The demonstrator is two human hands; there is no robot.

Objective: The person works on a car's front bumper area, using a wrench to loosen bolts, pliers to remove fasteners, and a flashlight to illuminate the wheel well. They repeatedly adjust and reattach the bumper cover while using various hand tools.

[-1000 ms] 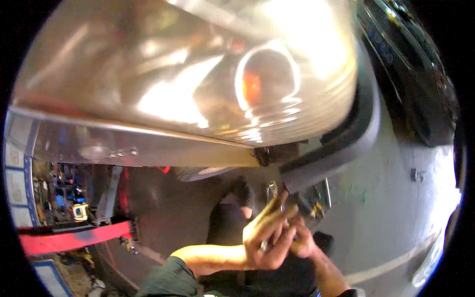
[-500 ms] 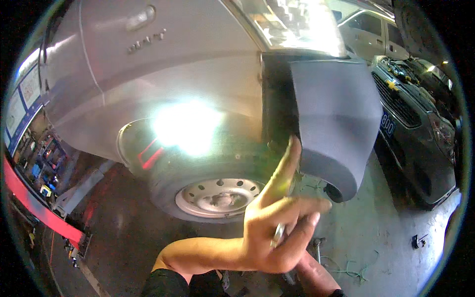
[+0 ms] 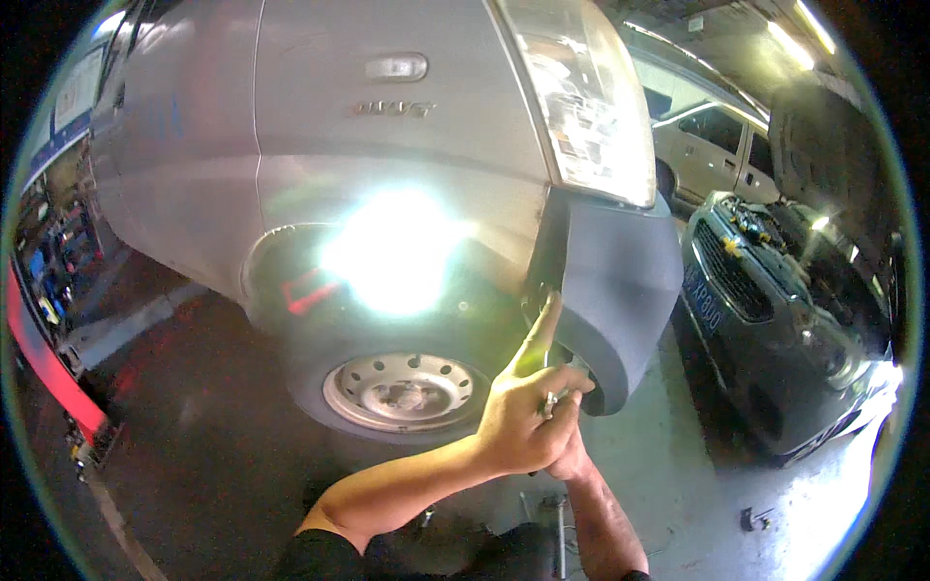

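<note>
My left hand (image 3: 523, 418) is raised in front of the wheel arch of a grey vehicle. Its index finger points up toward the lower rear edge of the blue-grey bumper (image 3: 620, 261), and its other fingers are curled. A small shiny metal piece (image 3: 550, 403) shows at those fingers; whether it is a ring or a held part, I cannot make out. Just behind and below is my right hand (image 3: 570, 459), its fingers mostly hidden by the left. Behind the hands stands the tyre with its silver steel wheel (image 3: 405, 392). A dark gap (image 3: 548, 237) runs between bumper and fender.
A very bright light spot (image 3: 397, 252) washes out the wheel arch. Above the bumper is the headlamp (image 3: 591, 107). To the right stands a dark car (image 3: 775, 310) with its bonnet raised. A red lift arm (image 3: 48, 358) lies at left, and a small dark part (image 3: 758, 519) on the floor.
The view has shifted, showing more of the headlamp and dark car. Both hands now sit closer together, and the right forearm shows more. The gap beside the bumper looks narrower.
</note>
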